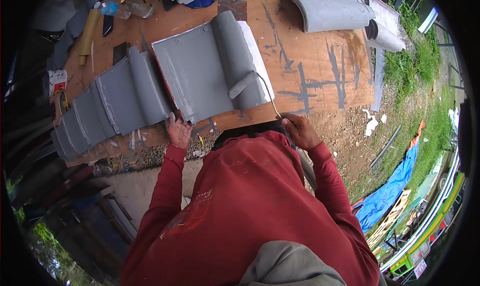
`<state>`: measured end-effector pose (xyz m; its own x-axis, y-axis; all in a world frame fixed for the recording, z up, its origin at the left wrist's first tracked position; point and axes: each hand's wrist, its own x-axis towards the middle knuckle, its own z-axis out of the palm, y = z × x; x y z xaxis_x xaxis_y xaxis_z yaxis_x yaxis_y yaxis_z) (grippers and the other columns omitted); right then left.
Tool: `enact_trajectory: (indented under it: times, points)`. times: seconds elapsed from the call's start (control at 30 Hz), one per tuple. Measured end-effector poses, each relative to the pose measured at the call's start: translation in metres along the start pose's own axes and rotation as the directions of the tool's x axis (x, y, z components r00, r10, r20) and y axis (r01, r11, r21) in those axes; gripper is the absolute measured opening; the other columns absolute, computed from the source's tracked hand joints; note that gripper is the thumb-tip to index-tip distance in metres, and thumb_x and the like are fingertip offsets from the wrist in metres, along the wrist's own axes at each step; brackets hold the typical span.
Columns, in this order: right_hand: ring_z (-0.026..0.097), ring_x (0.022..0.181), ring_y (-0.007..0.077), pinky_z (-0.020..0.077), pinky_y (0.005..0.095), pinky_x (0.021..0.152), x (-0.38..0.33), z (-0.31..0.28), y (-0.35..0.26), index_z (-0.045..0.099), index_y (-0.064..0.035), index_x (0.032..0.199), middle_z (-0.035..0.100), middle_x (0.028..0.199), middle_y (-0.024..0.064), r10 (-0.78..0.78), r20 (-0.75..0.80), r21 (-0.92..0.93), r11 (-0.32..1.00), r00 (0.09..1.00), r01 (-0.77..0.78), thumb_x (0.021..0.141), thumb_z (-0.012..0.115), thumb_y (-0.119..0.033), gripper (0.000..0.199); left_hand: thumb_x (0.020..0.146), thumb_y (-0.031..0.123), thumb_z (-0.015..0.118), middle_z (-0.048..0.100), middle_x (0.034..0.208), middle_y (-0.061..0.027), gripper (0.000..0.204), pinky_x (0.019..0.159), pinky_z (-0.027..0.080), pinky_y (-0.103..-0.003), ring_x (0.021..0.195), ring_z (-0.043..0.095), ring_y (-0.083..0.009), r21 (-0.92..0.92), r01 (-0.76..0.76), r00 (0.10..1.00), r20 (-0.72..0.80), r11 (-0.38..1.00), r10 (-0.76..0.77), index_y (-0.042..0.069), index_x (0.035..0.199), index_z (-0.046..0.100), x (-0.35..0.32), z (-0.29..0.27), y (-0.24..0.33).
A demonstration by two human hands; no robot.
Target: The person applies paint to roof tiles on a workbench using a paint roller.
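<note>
The part-grey tile (192, 68) is laid on the brown tabletop (325, 56). A paint roller (242, 84) is set on the tile's raised right section; its handle is grasped by the right hand (298, 131), below the tile's right corner. The left hand (180, 132) is held palm up, unclenched, at the tile's lower left corner; contact cannot be told. More grey tiles (117, 96) are lined up left of it.

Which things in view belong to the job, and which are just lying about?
In use, by the look of it:
- paint roller, in the right hand
- partly grey tile, left hand at its near edge
- wooden table

Likely just lying about:
- two bottles
- blue tarp
</note>
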<state>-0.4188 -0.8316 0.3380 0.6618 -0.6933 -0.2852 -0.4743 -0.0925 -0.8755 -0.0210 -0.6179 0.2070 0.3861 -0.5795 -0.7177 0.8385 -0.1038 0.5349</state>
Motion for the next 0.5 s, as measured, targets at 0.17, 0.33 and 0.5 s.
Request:
enact_trajectory:
  times: [0.17, 0.33, 0.5]
  points:
    - [0.07, 0.093, 0.0368, 0.0526, 0.0403, 0.081, 0.024, -0.075, -0.009, 0.067, -0.001, 0.118, 0.071, 0.098, 0.0232, 0.026, 0.231, -0.194, 0.981, 0.973, 0.019, 0.1, 0.057, -0.024, 0.031, 0.095, 0.066, 0.049, 0.06, 0.124, -0.0074, 0.069, 0.097, 0.047, -0.039, 0.107, 0.059, -0.0237, 0.012, -0.099, 0.993, -0.06, 0.995, 0.1, 0.011, 0.136, 0.054, -0.014, 0.015, -0.013]
    - [0.07, 0.089, 0.0377, 0.0534, 0.0414, 0.078, 0.017, -0.138, -0.018, 0.07, -0.0011, 0.113, 0.072, 0.093, 0.0221, 0.127, 0.329, -0.349, 0.937, 0.936, -0.004, 0.098, 0.06, -0.023, 0.028, 0.094, 0.07, 0.047, 0.06, 0.124, -0.0113, 0.075, 0.102, 0.045, -0.041, 0.107, 0.058, -0.027, -0.049, -0.128, 0.986, -0.118, 0.991, 0.121, 0.005, 0.13, 0.057, -0.038, 0.036, -0.022]
    - [0.068, 0.087, 0.0399, 0.0526, 0.0457, 0.076, 0.04, -0.104, -0.019, 0.071, -0.0031, 0.11, 0.071, 0.09, 0.0214, 0.001, 0.384, -0.365, 0.919, 0.923, 0.151, 0.098, 0.058, -0.024, 0.028, 0.095, 0.072, 0.041, 0.06, 0.123, -0.0158, 0.081, 0.104, 0.044, -0.042, 0.106, 0.059, -0.0277, 0.041, -0.206, 0.971, -0.114, 0.978, 0.209, -0.001, 0.128, 0.057, -0.059, 0.055, -0.01]
